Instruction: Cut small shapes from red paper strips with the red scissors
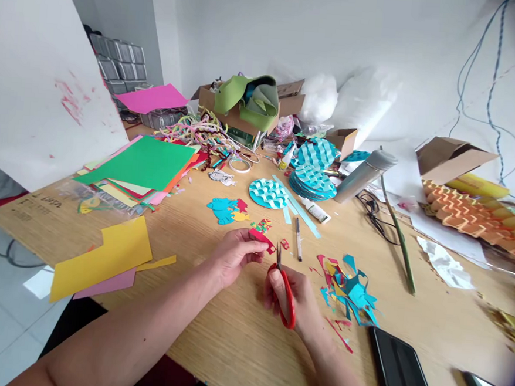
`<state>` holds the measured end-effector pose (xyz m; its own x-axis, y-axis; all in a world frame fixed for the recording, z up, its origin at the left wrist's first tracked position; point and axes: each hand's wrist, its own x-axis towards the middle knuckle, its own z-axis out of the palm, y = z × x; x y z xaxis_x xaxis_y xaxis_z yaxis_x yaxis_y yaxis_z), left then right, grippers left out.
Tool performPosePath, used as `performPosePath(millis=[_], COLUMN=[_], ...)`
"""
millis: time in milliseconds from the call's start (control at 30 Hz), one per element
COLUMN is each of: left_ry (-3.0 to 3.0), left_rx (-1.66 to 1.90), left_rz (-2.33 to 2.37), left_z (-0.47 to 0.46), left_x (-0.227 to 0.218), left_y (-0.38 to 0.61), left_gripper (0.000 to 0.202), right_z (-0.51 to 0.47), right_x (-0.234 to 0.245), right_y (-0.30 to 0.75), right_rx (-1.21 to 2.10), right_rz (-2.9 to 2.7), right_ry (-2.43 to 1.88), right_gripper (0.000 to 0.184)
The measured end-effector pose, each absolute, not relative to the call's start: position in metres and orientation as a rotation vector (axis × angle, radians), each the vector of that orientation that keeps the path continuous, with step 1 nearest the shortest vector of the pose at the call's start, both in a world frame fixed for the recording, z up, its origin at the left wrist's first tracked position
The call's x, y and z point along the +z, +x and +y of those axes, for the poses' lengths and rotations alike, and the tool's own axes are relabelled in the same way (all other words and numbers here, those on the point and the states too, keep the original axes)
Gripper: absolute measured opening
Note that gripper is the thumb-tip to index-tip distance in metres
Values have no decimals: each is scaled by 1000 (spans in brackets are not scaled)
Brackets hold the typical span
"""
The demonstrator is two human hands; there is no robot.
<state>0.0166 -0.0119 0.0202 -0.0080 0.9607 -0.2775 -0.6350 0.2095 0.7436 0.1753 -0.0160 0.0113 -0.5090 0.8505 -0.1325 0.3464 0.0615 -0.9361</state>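
My left hand (234, 254) pinches a small strip of red paper (260, 236) between thumb and fingers. Close to its right end are the blades of red-handled scissors (287, 301), gripped by my right hand (297, 296) with the tips pointing away from me. Whether the blades touch the paper I cannot tell. A small red paper cutout (284, 244) lies just beyond the blades. Past my left hand are blue paper cutouts (223, 210), with red and yellow pieces beside them, and a little heap of tiny coloured bits (262, 224). A pen (298, 239) rests behind the scissors.
Blue, red and yellow scraps (352, 291) lie to the right, near a black phone (401, 373). Coloured sheets (145, 161) and yellow paper (112, 253) are at left. Wavy turquoise discs (268, 192), a glue tube (315, 210) and a grey cylinder (364, 176) stand farther back.
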Motion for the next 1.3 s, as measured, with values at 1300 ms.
performPosePath(millis=[1300], left_ry=[516], left_rx=[1319], left_rz=[968], left_z=[-14], left_x=[13], left_y=[25], left_gripper=[18], right_z=[-15], right_x=[14], right_y=[171], right_rx=[1536], right_rz=[-1843], right_ry=[-1441], right_gripper=[53])
